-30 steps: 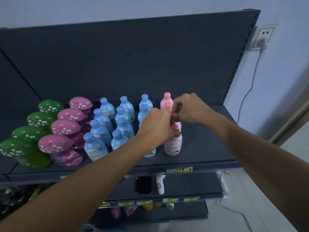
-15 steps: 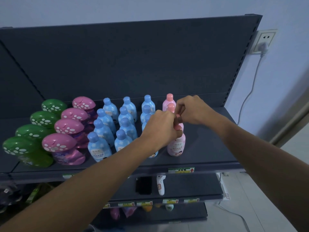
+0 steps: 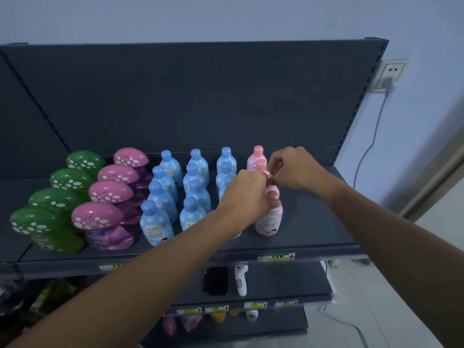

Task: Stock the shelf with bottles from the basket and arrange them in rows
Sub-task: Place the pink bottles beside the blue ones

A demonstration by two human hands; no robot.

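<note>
A row of small pink bottles runs front to back on the dark shelf. My left hand is closed around the neck and cap of the front pink bottle, which stands upright near the shelf edge. My right hand pinches the cap of the pink bottle just behind it, mostly hidden by my fingers. Two more pink bottles stand at the back. Left of them stand three rows of blue bottles. No basket is in view.
Pink mushroom-capped bottles and green ones fill the shelf's left side. Bare shelf lies right of the pink row. A lower shelf holds a black phone and a white device. A wall socket with cable is at the right.
Both hands stay on the pink bottles with only small finger shifts. The camera has drifted, so the shelf sits slightly lower in view.
</note>
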